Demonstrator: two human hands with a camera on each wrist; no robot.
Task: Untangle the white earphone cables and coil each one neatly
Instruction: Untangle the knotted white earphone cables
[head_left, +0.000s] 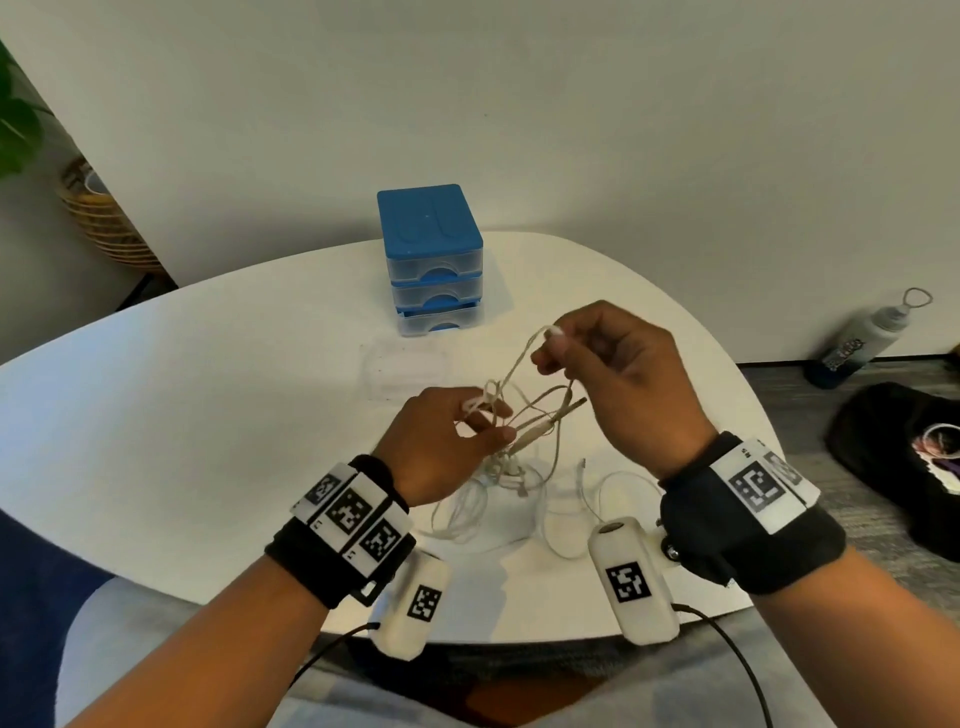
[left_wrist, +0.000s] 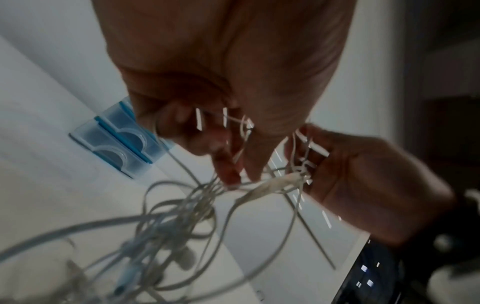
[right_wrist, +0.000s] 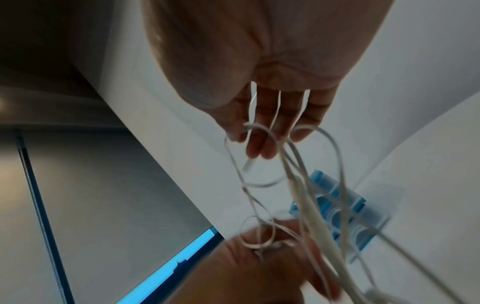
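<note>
A tangle of white earphone cables (head_left: 524, 415) hangs between my two hands above the white table (head_left: 208, 415). My left hand (head_left: 467, 421) pinches a knot of loops at its fingertips; the same tangle (left_wrist: 259, 185) shows blurred in the left wrist view. My right hand (head_left: 561, 353) is raised higher and pinches an earbud end (head_left: 555, 332) with a cable running down from it. In the right wrist view cable loops (right_wrist: 285, 164) trail from my right fingers (right_wrist: 259, 144). More loose cable (head_left: 488, 499) lies on the table under the hands, with another white cable (head_left: 597, 493) beside it.
A small blue three-drawer box (head_left: 434, 260) stands at the back of the table. A clear plastic lid or tray (head_left: 405, 369) lies in front of it. On the floor to the right are a bottle (head_left: 862, 338) and a black bag (head_left: 904, 457). A wicker basket (head_left: 104, 218) stands far left.
</note>
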